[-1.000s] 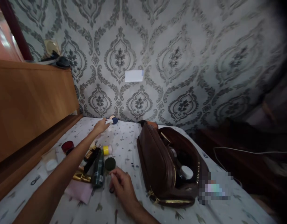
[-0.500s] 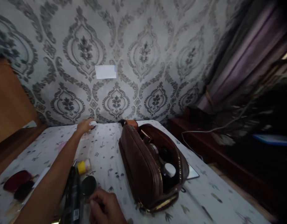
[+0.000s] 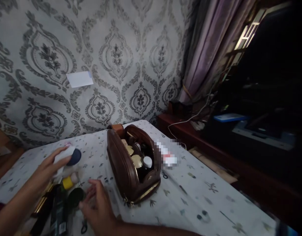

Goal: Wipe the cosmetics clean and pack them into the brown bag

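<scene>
My left hand [image 3: 48, 167] grips a white container [image 3: 65, 156] with a dark blue round cap [image 3: 75, 157], raised over the left of the table. My right hand [image 3: 98, 205] is open, fingers apart, beside a dark green round lid or jar [image 3: 76, 197]. Between the hands lie a small bottle with a yellow band [image 3: 67, 182], a dark green bottle [image 3: 59, 213] and a gold tube [image 3: 44, 200]. To the right stands a brown toiletry bag [image 3: 121, 167], unzipped. Inside it show gold-coloured lids [image 3: 136, 161], a white cap [image 3: 147, 162] and darker items.
A patterned cloth [image 3: 190, 196] covers the table, which meets a papered wall [image 3: 126, 65] at the back. Right of the bag lies a pixelated item [image 3: 168, 154]. A white cable [image 3: 182, 122] runs over the dark red furniture [image 3: 170, 119] at the right.
The view has swung right. My left hand has come back from the table's far edge with the white container. My right hand's curled fingers have spread.
</scene>
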A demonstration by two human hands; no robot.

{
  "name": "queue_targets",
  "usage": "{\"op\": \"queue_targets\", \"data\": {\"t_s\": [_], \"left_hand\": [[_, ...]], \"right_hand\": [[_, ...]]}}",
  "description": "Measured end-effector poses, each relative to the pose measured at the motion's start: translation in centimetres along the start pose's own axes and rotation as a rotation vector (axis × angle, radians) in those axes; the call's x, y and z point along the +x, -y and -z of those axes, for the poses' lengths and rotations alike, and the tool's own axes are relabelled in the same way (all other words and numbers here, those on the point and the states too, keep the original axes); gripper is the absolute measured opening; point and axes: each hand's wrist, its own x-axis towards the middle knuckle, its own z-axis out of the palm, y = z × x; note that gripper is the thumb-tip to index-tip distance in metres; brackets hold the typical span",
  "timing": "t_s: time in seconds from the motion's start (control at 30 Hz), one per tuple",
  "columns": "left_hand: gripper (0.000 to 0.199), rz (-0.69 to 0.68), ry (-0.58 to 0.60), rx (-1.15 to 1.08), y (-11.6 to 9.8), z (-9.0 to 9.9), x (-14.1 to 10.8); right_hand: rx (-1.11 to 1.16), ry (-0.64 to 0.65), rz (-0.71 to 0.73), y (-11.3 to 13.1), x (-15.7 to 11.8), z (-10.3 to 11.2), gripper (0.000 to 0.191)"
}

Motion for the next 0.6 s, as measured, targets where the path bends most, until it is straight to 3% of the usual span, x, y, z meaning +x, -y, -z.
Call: {"op": "queue_targets", "data": {"t_s": [0.03, 0.07, 0.13, 0.2, 0.3, 0.4, 0.43, 0.5, 0.6], "left_hand": [[0.072, 0.061, 0.074, -0.086, 0.2, 0.6, -2.2], [0.074, 0.141, 0.04, -0.129, 0.6, 1.0, -4.2], [0.073, 0.172, 0.052, -0.151, 1.7, 1.6, -7.8], [0.067, 0.165, 0.128, -0.095, 3.0, 1.5, -10.5], [0.057, 0.063, 0.151, 0.027, 4.1, 0.2, -13.2], [0.052, -0.017, 0.151, 0.052, 3.7, -1.8, -15.1], [0.055, -0.134, 0.172, 0.1, 3.3, -2.5, -15.7], [0.056, -0.343, 0.077, 0.252, 2.5, -3.7, -16.8], [0.049, -0.57, 0.195, 0.503, 1.0, -5.1, -18.1]], "right_hand": [[0.003, -0.02, 0.009, 0.2, -0.1, 0.1, 0.07], [0.004, -0.018, 0.026, 0.5, -0.2, 0.2, 0.081], [0.005, 0.031, 0.1, 1.1, -0.4, 0.3, 0.097], [0.012, 0.111, 0.208, 1.6, -0.6, 0.5, 0.102], [0.029, 0.158, 0.312, 2.1, -1.3, 0.9, 0.087], [0.005, 0.129, 0.293, 2.3, -2.4, 1.7, 0.065], [-0.023, 0.109, 0.284, 2.2, -2.7, 2.1, 0.059], [-0.055, 0.087, 0.264, 1.7, -3.3, 2.7, 0.05], [0.062, 0.12, 0.257, 0.3, -3.4, 3.2, 0.035]]}}
